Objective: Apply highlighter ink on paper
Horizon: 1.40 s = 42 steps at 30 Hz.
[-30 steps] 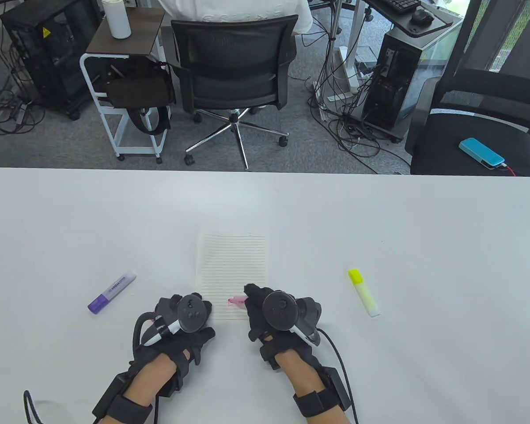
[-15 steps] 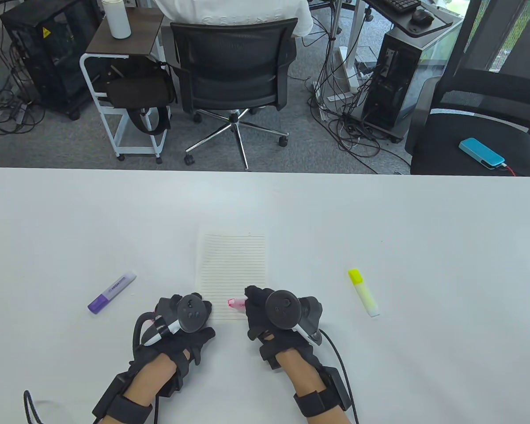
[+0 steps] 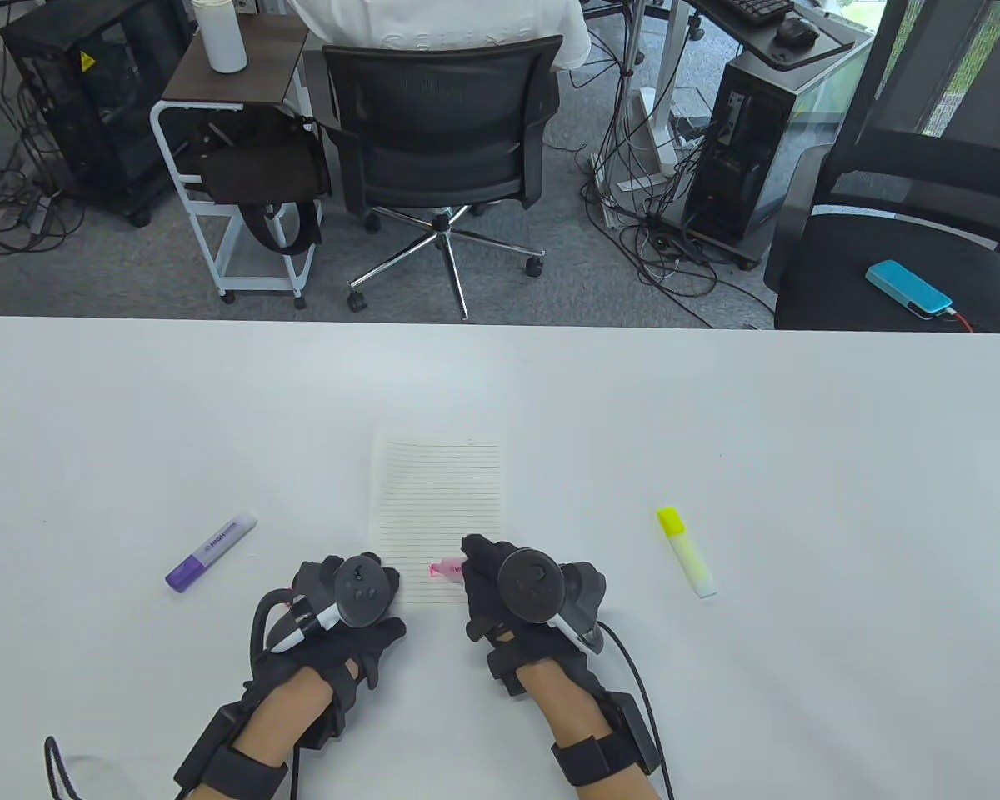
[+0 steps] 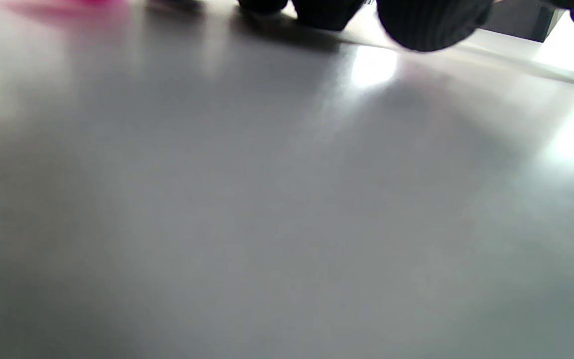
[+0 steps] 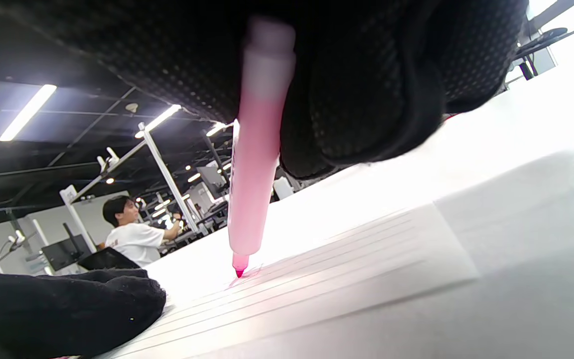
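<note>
A lined sheet of paper [image 3: 437, 500] lies on the white table [image 3: 717, 400], in front of both hands. My right hand [image 3: 477, 570] grips an uncapped pink highlighter [image 3: 445, 569] and points it left. In the right wrist view the pink highlighter [image 5: 252, 189] stands steeply, its tip touching the paper [image 5: 357, 269] beside a faint pink mark. My left hand [image 3: 346, 583] rests with its fingertips [image 4: 431, 25] on the sheet's near left corner and holds nothing that I can see. It also shows as a black glove [image 5: 58, 309] low in the right wrist view.
A capped purple highlighter [image 3: 211, 552] lies left of the hands. Out to the right lies a yellow highlighter [image 3: 686, 552]. Beyond the table's far edge stand office chairs [image 3: 442, 125], a small cart and computer towers.
The right hand with the pink highlighter shifted a little to the right and back, its tip staying low on the paper. The left hand has not moved.
</note>
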Available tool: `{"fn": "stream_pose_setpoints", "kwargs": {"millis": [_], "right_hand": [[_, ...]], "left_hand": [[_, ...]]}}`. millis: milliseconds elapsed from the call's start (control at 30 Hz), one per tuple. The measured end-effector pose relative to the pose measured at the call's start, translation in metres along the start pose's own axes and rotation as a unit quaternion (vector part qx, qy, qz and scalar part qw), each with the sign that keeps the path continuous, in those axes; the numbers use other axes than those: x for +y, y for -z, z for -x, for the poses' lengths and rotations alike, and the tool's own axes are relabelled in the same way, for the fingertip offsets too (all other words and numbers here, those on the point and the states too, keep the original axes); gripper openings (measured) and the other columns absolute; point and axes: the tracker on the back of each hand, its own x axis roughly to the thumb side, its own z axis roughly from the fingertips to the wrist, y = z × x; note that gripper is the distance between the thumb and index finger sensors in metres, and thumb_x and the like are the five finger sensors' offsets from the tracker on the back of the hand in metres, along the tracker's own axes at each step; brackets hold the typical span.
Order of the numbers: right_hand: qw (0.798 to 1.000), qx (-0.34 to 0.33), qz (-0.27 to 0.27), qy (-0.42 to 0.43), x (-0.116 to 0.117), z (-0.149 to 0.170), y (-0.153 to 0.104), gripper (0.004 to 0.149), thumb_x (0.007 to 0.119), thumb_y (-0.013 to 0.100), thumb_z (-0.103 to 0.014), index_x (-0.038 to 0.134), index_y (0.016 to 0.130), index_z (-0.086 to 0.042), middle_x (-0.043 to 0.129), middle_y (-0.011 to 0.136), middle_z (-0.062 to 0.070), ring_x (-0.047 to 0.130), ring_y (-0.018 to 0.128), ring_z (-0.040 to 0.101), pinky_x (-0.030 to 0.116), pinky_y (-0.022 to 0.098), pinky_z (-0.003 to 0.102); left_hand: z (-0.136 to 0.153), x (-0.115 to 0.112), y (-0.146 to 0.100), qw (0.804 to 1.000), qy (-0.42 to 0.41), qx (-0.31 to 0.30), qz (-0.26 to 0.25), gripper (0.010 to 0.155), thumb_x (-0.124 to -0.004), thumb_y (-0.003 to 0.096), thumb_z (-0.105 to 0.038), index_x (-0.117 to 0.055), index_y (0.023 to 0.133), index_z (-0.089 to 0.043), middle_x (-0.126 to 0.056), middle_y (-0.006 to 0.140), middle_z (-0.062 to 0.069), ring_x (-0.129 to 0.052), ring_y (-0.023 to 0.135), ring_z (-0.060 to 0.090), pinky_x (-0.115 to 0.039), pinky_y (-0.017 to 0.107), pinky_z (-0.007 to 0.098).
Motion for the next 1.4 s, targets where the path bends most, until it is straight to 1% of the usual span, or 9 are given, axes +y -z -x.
{"fn": "stream_pose_setpoints", "kwargs": {"millis": [133, 233, 400, 567, 733, 867, 1033, 1167, 1400], "right_hand": [[1.000, 0.001, -0.003, 0.007, -0.0014, 0.0002, -0.0003, 0.036, 0.088, 0.047, -0.030, 0.093, 0.079, -0.015, 0.102, 0.061, 0.018, 0.099, 0.036, 0.037, 0.077, 0.051, 0.062], [1.000, 0.002, 0.010, 0.002, 0.0011, 0.0006, -0.0007, 0.038, 0.087, 0.048, -0.030, 0.091, 0.082, -0.015, 0.101, 0.064, 0.018, 0.099, 0.039, 0.038, 0.076, 0.052, 0.062], [1.000, 0.007, -0.009, 0.010, -0.0010, 0.0013, -0.0004, 0.036, 0.087, 0.048, -0.030, 0.092, 0.080, -0.014, 0.102, 0.061, 0.019, 0.099, 0.037, 0.037, 0.077, 0.051, 0.062], [1.000, 0.006, 0.011, 0.009, 0.0013, 0.0019, -0.0003, 0.038, 0.086, 0.048, -0.030, 0.090, 0.082, -0.014, 0.101, 0.064, 0.019, 0.098, 0.039, 0.038, 0.076, 0.052, 0.062], [1.000, 0.012, -0.006, 0.012, -0.0015, 0.0021, -0.0001, 0.036, 0.087, 0.048, -0.030, 0.093, 0.079, -0.015, 0.102, 0.061, 0.019, 0.098, 0.035, 0.037, 0.077, 0.051, 0.062], [1.000, 0.009, 0.011, 0.011, 0.0007, 0.0027, -0.0005, 0.037, 0.086, 0.049, -0.030, 0.090, 0.082, -0.015, 0.101, 0.064, 0.018, 0.099, 0.039, 0.037, 0.076, 0.051, 0.062], [1.000, 0.019, -0.010, 0.014, -0.0009, 0.0035, 0.0006, 0.036, 0.086, 0.048, -0.031, 0.092, 0.080, -0.014, 0.102, 0.061, 0.019, 0.099, 0.036, 0.037, 0.077, 0.050, 0.061], [1.000, 0.016, 0.004, 0.011, -0.0001, 0.0031, 0.0001, 0.037, 0.086, 0.049, -0.031, 0.091, 0.082, -0.015, 0.101, 0.063, 0.019, 0.099, 0.038, 0.037, 0.077, 0.051, 0.061], [1.000, 0.022, -0.011, 0.015, -0.0031, 0.0031, 0.0006, 0.036, 0.086, 0.048, -0.031, 0.093, 0.079, -0.014, 0.102, 0.060, 0.019, 0.098, 0.035, 0.037, 0.077, 0.050, 0.061]], "left_hand": [[0.0000, 0.0000, 0.0000, 1.000, 0.000, 0.000, 0.000, 0.068, -0.067, 0.0475, -0.056, -0.050, 0.109, -0.031, -0.039, 0.119, -0.001, -0.037, 0.109, 0.046, -0.030, 0.072, 0.070], [0.0000, 0.0000, 0.0000, 1.000, 0.000, 0.000, 0.000, 0.068, -0.067, 0.0474, -0.056, -0.050, 0.109, -0.031, -0.039, 0.119, -0.001, -0.037, 0.109, 0.046, -0.030, 0.072, 0.070], [-0.0001, -0.0002, -0.0003, 1.000, 0.000, 0.000, 0.001, 0.069, -0.068, 0.0474, -0.056, -0.050, 0.109, -0.031, -0.039, 0.119, -0.001, -0.037, 0.109, 0.046, -0.030, 0.072, 0.070], [-0.0001, -0.0001, -0.0001, 1.000, 0.000, 0.000, 0.001, 0.068, -0.067, 0.0475, -0.056, -0.050, 0.109, -0.031, -0.039, 0.119, -0.001, -0.037, 0.109, 0.046, -0.030, 0.072, 0.070], [-0.0001, -0.0001, -0.0001, 1.000, 0.000, 0.000, 0.001, 0.068, -0.067, 0.0475, -0.056, -0.050, 0.109, -0.031, -0.039, 0.119, -0.001, -0.037, 0.109, 0.046, -0.030, 0.072, 0.070], [-0.0001, -0.0001, -0.0001, 1.000, 0.000, 0.000, 0.001, 0.069, -0.067, 0.0475, -0.056, -0.050, 0.109, -0.031, -0.039, 0.119, -0.001, -0.037, 0.109, 0.046, -0.030, 0.072, 0.070], [-0.0001, -0.0001, -0.0001, 1.000, 0.000, 0.000, 0.001, 0.068, -0.067, 0.0475, -0.056, -0.050, 0.109, -0.031, -0.039, 0.119, -0.001, -0.037, 0.109, 0.046, -0.030, 0.072, 0.070], [-0.0001, -0.0001, -0.0001, 1.000, 0.000, 0.000, 0.001, 0.068, -0.067, 0.0475, -0.056, -0.050, 0.109, -0.031, -0.039, 0.119, -0.001, -0.037, 0.109, 0.046, -0.030, 0.072, 0.070], [-0.0001, -0.0001, -0.0001, 1.000, 0.000, 0.000, 0.001, 0.068, -0.067, 0.0475, -0.056, -0.050, 0.109, -0.031, -0.039, 0.119, -0.001, -0.037, 0.109, 0.046, -0.030, 0.072, 0.070]]}}
